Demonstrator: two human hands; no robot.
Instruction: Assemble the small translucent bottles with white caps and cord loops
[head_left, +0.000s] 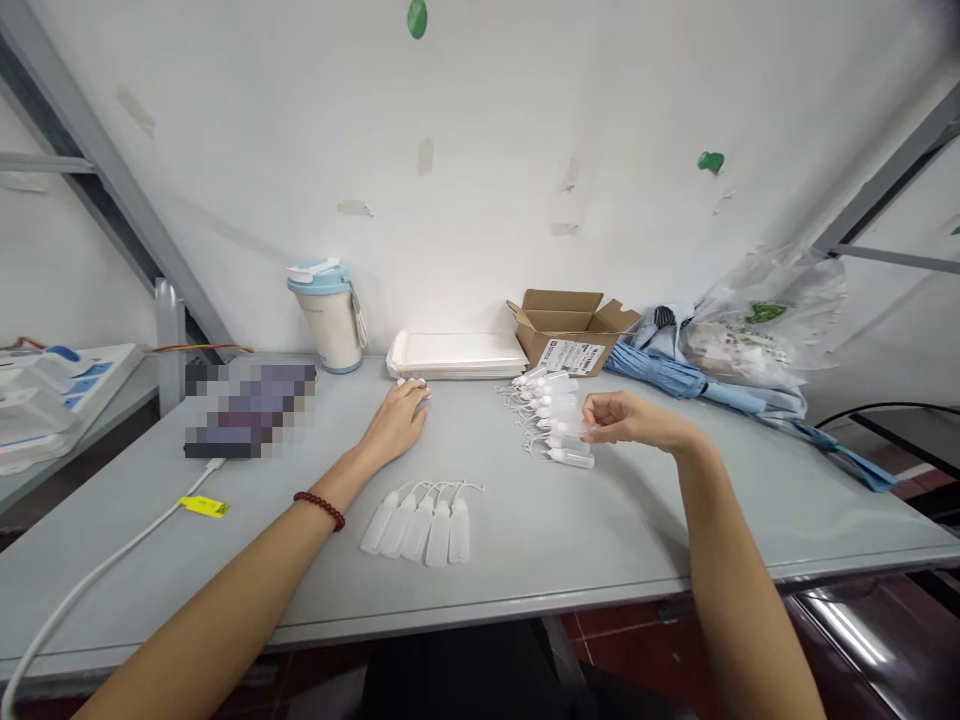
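Observation:
My left hand (396, 420) rests on the grey table, fingers extended and nothing visible held, close to the front of a white stack (457, 355). At the right, my right hand (619, 418) pinches a small translucent bottle (568, 428) at the side of a column of similar bottles (553, 402) with thin white strings. Below that column, one more bottle (572, 459) lies flat, its string pointing left. Several translucent bottles (418, 528) lie in a fanned row nearer the front edge, with their strings at the top.
An open cardboard box (574, 335) stands behind the column. A cream cup with a blue lid (330, 320) is at the back left, near a blurred dark object (251, 410) and a white cable (112, 555). Blue fabric (660, 370) and a plastic bag (757, 330) lie back right.

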